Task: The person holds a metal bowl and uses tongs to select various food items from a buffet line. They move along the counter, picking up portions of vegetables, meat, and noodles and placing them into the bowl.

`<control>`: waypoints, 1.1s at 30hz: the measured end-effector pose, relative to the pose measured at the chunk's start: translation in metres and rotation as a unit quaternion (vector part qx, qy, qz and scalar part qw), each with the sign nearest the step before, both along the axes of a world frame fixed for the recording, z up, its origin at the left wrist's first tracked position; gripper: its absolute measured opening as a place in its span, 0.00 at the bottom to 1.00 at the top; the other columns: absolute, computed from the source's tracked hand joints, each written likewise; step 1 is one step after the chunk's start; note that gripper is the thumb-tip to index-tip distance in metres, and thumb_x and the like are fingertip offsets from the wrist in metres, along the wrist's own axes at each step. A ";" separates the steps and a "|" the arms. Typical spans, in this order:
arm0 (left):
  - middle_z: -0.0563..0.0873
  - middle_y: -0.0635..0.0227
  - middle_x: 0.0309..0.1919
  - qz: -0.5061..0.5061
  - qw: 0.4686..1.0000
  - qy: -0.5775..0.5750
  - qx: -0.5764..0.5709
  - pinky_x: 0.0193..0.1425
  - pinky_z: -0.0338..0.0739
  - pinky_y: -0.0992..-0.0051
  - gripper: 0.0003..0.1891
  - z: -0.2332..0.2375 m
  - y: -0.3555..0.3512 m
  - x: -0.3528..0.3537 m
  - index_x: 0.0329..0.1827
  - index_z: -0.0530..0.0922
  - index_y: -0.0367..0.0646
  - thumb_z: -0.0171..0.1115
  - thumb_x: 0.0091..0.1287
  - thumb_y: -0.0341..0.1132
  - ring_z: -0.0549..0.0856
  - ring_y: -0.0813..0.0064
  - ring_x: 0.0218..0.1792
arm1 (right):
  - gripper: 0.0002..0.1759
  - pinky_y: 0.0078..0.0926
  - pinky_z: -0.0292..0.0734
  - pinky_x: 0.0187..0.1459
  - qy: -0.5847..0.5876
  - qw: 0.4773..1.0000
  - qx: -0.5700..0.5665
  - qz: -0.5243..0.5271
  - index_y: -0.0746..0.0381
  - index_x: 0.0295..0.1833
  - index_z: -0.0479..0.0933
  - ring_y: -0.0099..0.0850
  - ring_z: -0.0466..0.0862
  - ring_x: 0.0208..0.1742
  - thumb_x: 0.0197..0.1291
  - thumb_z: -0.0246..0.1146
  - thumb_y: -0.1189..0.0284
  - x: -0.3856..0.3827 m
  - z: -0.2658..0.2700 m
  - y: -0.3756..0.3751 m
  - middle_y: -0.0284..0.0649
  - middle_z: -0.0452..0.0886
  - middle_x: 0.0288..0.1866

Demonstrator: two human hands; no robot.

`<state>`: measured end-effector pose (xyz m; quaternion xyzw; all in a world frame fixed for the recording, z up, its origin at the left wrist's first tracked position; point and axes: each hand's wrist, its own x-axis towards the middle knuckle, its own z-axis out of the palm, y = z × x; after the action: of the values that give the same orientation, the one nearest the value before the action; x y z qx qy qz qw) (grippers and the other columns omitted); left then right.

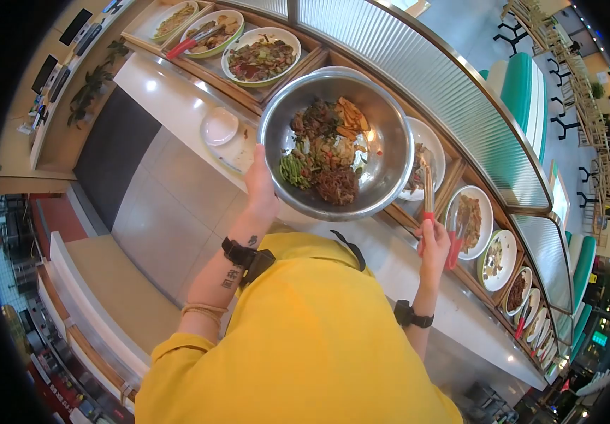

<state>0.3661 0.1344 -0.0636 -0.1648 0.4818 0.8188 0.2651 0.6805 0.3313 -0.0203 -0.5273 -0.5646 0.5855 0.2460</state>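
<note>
My left hand [259,182] grips the left rim of a large steel mixing bowl [384,173], held up over the counter. Inside the bowl lie separate heaps of food: green chopped vegetables [294,169], dark brown shreds [338,186], orange-brown slices [351,119] and a dark leafy mix [315,116]. In my right hand [433,244] is a pair of tongs [428,191] with red handles. The tips of these tongs reach over a white dish [433,145] of food, partly hidden behind the bowl's right edge.
Several food dishes stand along the wooden-framed counter, including a dish of chopped peppers [261,58] and a dish [469,222] with other red tongs [454,240]. A ribbed glass screen [446,85] runs behind them. A small pale dish [220,127] sits on a tray at the left.
</note>
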 end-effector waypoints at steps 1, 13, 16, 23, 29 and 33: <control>0.86 0.64 0.53 0.007 1.000 0.000 0.002 0.56 0.81 0.69 0.24 -0.001 0.000 0.001 0.62 0.78 0.34 0.53 0.81 0.49 0.85 0.73 0.50 | 0.21 0.12 0.54 0.18 0.008 1.000 -0.012 -0.010 0.68 0.57 0.78 0.12 0.64 0.17 0.72 0.67 0.61 0.000 0.000 -0.001 0.33 0.81 0.30; 0.85 0.63 0.56 0.007 0.999 0.002 0.043 0.58 0.81 0.70 0.26 0.003 -0.001 0.008 0.65 0.75 0.33 0.52 0.82 0.50 0.85 0.73 0.52 | 0.23 0.13 0.52 0.16 0.012 1.000 -0.003 -0.024 0.66 0.58 0.74 0.14 0.65 0.14 0.70 0.69 0.60 -0.003 0.003 0.001 0.37 0.82 0.29; 0.85 0.63 0.56 0.011 0.999 0.010 0.032 0.58 0.81 0.70 0.26 0.005 0.000 0.008 0.65 0.75 0.33 0.52 0.82 0.50 0.85 0.73 0.52 | 0.20 0.13 0.52 0.15 0.000 0.998 0.001 -0.055 0.64 0.51 0.72 0.15 0.65 0.13 0.69 0.70 0.61 -0.006 0.004 -0.001 0.38 0.82 0.28; 0.86 0.63 0.55 0.024 0.999 -0.020 0.036 0.58 0.82 0.70 0.25 0.000 0.001 0.006 0.64 0.77 0.34 0.54 0.81 0.50 0.85 0.73 0.52 | 0.20 0.14 0.53 0.14 0.000 0.999 -0.004 -0.034 0.57 0.37 0.66 0.15 0.65 0.13 0.69 0.69 0.60 0.001 -0.004 0.003 0.39 0.82 0.27; 0.86 0.64 0.55 0.025 0.999 -0.024 0.017 0.57 0.82 0.70 0.25 0.010 0.002 0.008 0.64 0.77 0.34 0.53 0.81 0.50 0.86 0.73 0.51 | 0.22 0.14 0.54 0.14 -0.029 0.999 -0.002 -0.033 0.57 0.31 0.66 0.15 0.65 0.13 0.69 0.70 0.59 0.002 -0.004 0.003 0.38 0.82 0.25; 0.85 0.64 0.56 0.020 0.999 -0.021 0.023 0.57 0.82 0.70 0.25 0.008 0.002 0.008 0.65 0.76 0.34 0.53 0.81 0.50 0.85 0.73 0.52 | 0.23 0.14 0.55 0.14 -0.055 0.998 0.005 -0.018 0.61 0.35 0.73 0.17 0.69 0.13 0.69 0.69 0.53 0.004 -0.005 0.006 0.40 0.84 0.28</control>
<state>0.3739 0.1360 -0.0555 -0.1851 0.4535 0.8315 0.2621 0.6847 0.3370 -0.0252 -0.5673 -0.5705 0.5485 0.2277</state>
